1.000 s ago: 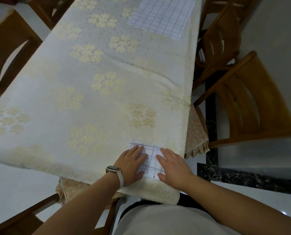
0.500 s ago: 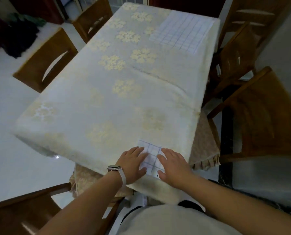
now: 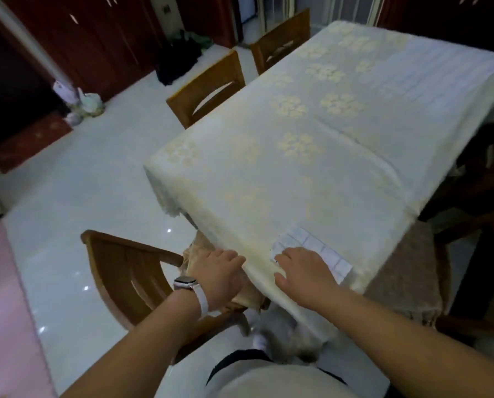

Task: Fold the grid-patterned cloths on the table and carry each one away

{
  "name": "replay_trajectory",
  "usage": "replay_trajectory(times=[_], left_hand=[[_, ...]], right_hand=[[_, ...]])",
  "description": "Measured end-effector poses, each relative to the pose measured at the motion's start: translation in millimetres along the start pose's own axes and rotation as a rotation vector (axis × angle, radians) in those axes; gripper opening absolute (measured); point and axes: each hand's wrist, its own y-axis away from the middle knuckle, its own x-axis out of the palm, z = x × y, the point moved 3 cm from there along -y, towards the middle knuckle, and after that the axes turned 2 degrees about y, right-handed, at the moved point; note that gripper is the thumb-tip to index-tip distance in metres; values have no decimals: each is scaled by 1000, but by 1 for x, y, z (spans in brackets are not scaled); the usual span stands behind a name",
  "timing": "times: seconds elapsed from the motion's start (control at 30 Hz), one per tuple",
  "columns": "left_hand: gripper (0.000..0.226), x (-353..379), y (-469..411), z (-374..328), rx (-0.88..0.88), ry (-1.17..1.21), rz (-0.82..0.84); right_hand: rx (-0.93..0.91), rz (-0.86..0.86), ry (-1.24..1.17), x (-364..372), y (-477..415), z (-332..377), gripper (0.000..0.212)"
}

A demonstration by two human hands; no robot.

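My right hand [image 3: 303, 275] lies flat, fingers spread, on the small folded white grid-patterned cloth [image 3: 316, 252] at the near table edge. Left hand [image 3: 221, 275] is off it, resting open on the cream floral tablecloth [image 3: 268, 179] overhang. To lift cleanly: pinch all layers at the edge, slide off. Another grid cloth [image 3: 429, 84], blurred, lies at the far right corner.

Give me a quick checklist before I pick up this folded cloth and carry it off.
1. Folded grid cloth lies flat near the table edge: ok.
2. Right hand rests on it: ok.
3. Left hand on it: not ok, it is at the tablecloth edge.
4. Fold edges aligned: cannot tell, blurred.
5. Second grid cloth at far end unfolded: not ok.
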Motion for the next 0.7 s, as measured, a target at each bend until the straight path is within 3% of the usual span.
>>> replay_trajectory(times=[0.27, 0.53, 0.7], left_hand=[[40, -5, 79, 73, -225, 21, -139], [32, -5, 175, 185, -397, 146, -283], [46, 21, 237, 277, -464, 200, -190]], right_hand=[[-162, 9, 65, -14, -25, 97, 43], [-275, -15, 43, -7, -59, 245, 46], [-252, -22, 71, 20, -78, 351, 43]])
